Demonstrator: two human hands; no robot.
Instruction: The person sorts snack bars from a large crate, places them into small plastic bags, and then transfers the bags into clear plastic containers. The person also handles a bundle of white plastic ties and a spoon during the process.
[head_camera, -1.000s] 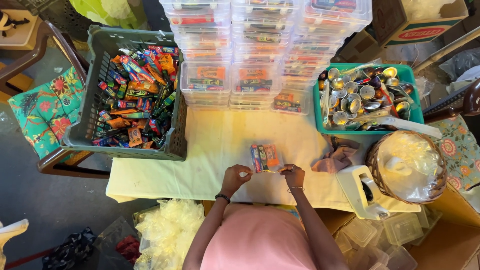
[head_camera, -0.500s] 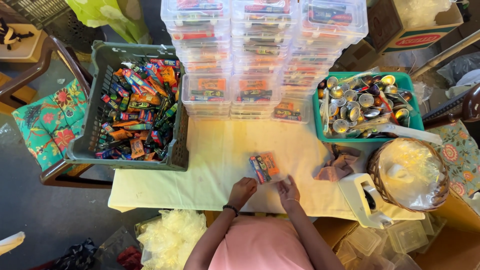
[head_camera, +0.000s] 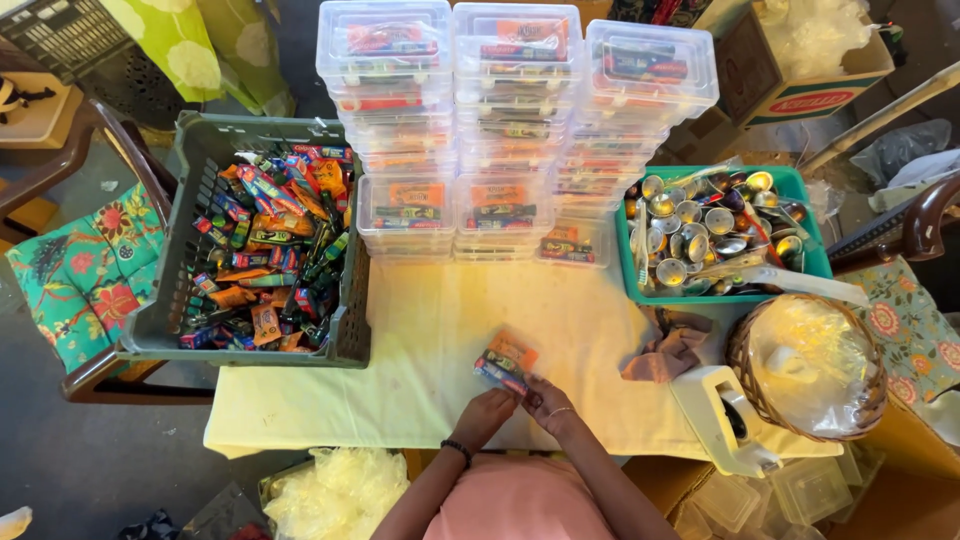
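My left hand (head_camera: 487, 415) and my right hand (head_camera: 547, 402) meet over the near edge of a table covered with a pale yellow cloth (head_camera: 420, 340). Both touch the near end of a small bunch of colourful wrapped packets (head_camera: 506, 361) that lies on the cloth just beyond my fingers. My left wrist wears a dark band and a ring shows on my right hand. Whether either hand grips the packets firmly is hard to tell; the fingers are curled at their ends.
A grey crate (head_camera: 190, 290) full of colourful packets sits at left. Stacks of clear lidded boxes (head_camera: 510, 130) stand at the back. A teal bin (head_camera: 800, 190) of shiny small tins, a wicker basket (head_camera: 745, 345), a white dispenser (head_camera: 725, 420) and a cloth (head_camera: 670, 350) lie right.
The view has shifted so the table sits lower and closer. My hands have stayed together at the packets, which now lie slightly more turned on the cloth.
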